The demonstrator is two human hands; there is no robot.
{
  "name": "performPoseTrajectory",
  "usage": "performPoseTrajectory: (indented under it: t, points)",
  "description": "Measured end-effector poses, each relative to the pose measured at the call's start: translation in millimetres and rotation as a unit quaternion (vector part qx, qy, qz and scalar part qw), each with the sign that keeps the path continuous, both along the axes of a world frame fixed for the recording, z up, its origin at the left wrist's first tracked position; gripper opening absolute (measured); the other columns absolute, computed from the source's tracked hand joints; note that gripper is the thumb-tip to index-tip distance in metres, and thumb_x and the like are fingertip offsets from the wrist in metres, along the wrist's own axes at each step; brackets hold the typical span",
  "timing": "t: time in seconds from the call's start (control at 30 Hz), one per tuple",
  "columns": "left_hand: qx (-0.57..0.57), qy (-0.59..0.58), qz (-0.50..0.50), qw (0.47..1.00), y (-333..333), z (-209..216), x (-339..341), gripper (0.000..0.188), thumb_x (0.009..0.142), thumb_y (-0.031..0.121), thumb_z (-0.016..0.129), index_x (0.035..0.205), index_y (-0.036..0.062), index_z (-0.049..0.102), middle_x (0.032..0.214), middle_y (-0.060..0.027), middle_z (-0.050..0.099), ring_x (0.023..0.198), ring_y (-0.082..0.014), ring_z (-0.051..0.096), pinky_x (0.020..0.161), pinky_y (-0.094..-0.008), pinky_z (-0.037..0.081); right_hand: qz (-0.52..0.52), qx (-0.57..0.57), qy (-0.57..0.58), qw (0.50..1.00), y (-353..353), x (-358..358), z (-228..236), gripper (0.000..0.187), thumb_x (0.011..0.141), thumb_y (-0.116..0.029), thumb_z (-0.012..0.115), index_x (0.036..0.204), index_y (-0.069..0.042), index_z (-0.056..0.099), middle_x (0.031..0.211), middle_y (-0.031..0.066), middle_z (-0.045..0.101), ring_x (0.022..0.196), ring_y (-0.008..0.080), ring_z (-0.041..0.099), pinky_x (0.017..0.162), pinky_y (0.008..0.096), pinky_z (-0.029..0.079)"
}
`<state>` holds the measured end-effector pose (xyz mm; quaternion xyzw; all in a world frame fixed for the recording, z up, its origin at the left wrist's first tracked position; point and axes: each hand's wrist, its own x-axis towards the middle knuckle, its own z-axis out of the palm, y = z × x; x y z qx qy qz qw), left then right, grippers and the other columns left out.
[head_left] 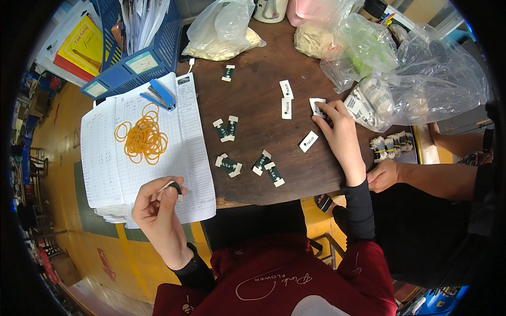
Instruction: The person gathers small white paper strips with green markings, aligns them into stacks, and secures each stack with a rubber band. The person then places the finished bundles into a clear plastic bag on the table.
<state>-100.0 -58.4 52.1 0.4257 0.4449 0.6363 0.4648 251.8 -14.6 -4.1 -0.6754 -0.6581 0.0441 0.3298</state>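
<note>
My left hand [158, 208], raised over the near edge of the papers, pinches a small stack of dark green and white fabric labels [174, 186]. Out on the brown table, the fingertips of my right hand [340, 134] press on a white label [315, 103]. Nearby lie two end-to-end white labels [286, 108] and a single tilted white label [309, 141]. Several dark green labels with white ends [227, 165] are spread in small groups across the middle of the table. How many labels my left hand holds is hidden by its fingers.
Orange rubber bands [142, 139] and a blue stapler [159, 95] rest on paper sheets [100, 152]. Behind stands a blue file holder [134, 66]. Plastic bags [221, 31] stand at the back and right. A co-worker's hand [385, 175] is by banded bundles [391, 146].
</note>
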Motion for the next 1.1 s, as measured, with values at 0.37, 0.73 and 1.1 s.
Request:
performPoseTrajectory:
  t: [0.37, 0.73, 1.1]
  points:
    - [-0.001, 0.008, -0.006, 1.000, 3.5, -1.5, -3.4, 0.013, 0.092, 0.001, 0.070, 0.104, -0.0043, 0.068, 0.095, -0.0156, 0.074, 0.079, -0.0164, 0.066, 0.079, -0.0285, 0.051, -0.037, 0.031, -0.116, 0.992, -5.1, 10.3, -1.5, 0.013, 0.087, 0.000, 0.067, 0.099, 0.005, 0.070, 0.092, 0.0166, 0.067, 0.081, 0.0362, 0.067, 0.074, 0.0402, 0.051]
    - [-0.001, -0.001, 0.017, 1.000, -0.4, 0.7, -18.9, 0.013, 0.093, -0.001, 0.067, 0.105, -0.0046, 0.067, 0.096, -0.0142, 0.073, 0.081, -0.0154, 0.066, 0.080, -0.0275, 0.051, 0.154, 0.165, -0.038, 0.973, 64.4, -57.0, 58.2, 0.008, 0.087, -0.002, 0.067, 0.094, 0.002, 0.068, 0.093, 0.0175, 0.067, 0.084, 0.0364, 0.066, 0.073, 0.0419, 0.053]
    - [-0.002, -0.030, 0.097, 0.995, -7.6, -6.6, -58.2, 0.014, 0.092, 0.002, 0.071, 0.103, -0.0050, 0.068, 0.095, -0.0159, 0.074, 0.079, -0.0161, 0.066, 0.080, -0.0281, 0.052, 0.303, -0.019, -0.082, 0.949, 93.7, -104.2, 25.6, 0.021, 0.086, -0.005, 0.070, 0.106, 0.003, 0.069, 0.094, 0.0162, 0.066, 0.084, 0.0323, 0.067, 0.077, 0.0391, 0.054]
